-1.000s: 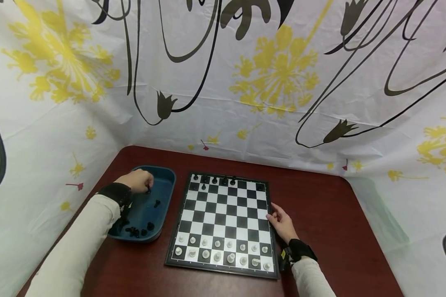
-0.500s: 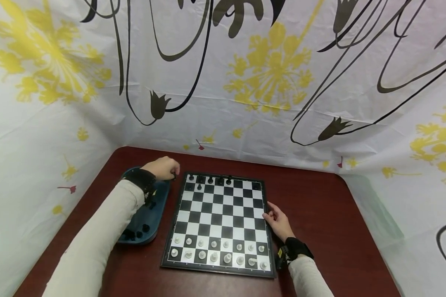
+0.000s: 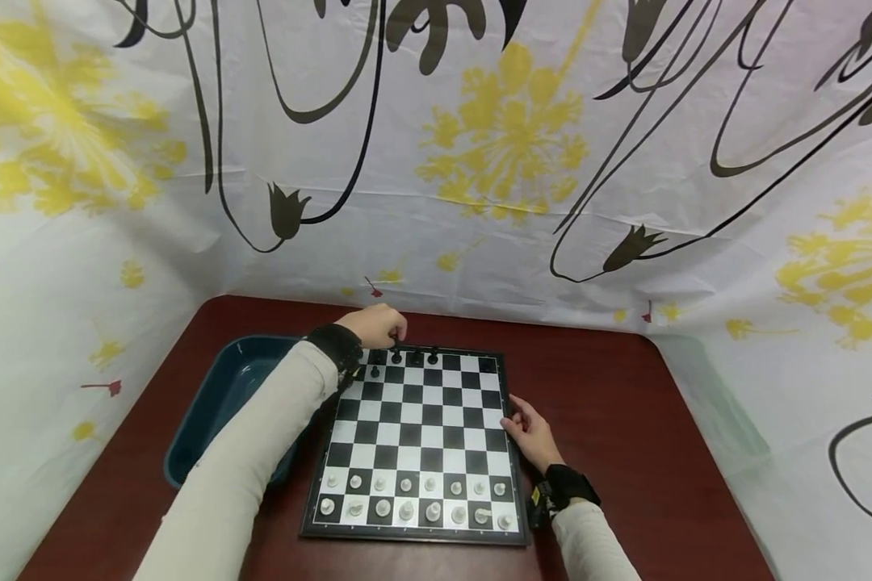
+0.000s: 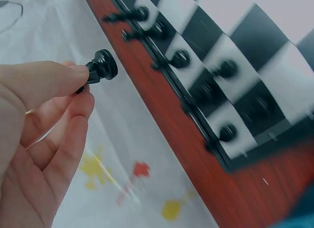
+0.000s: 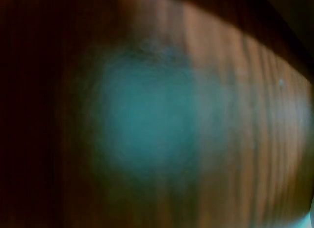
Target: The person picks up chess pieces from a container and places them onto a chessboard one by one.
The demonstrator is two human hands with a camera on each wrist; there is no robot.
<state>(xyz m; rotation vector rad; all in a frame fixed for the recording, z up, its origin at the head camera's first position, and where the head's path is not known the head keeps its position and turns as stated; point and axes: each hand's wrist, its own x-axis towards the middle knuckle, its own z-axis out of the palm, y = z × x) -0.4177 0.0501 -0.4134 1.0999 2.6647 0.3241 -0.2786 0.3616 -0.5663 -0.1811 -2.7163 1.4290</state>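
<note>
My left hand [image 3: 379,326] is over the far edge of the chessboard [image 3: 421,420], toward its left corner. In the left wrist view, its thumb and fingers pinch a black chess piece [image 4: 104,66]. The round base points away from the fingertips; the top is hidden, so I cannot tell which piece it is. Several black pieces [image 4: 180,59] stand along the far rows, some covered by the left hand in the head view. White pieces [image 3: 433,512] fill the two near rows. My right hand [image 3: 534,436] rests on the board's right edge, thumb and fingers loosely bent.
A blue tray [image 3: 189,428] stands left of the board, partly covered by the left sleeve. The dark red table [image 3: 596,403] extends to the right. Patterned white cloth [image 3: 378,161] hangs behind and at the sides. The right wrist view is too blurred to read.
From inside the blue tray, the left hand has lifted the black chess piece and travelled right to the board's far edge. The right hand stays at the board's edge. The head view has shifted slightly.
</note>
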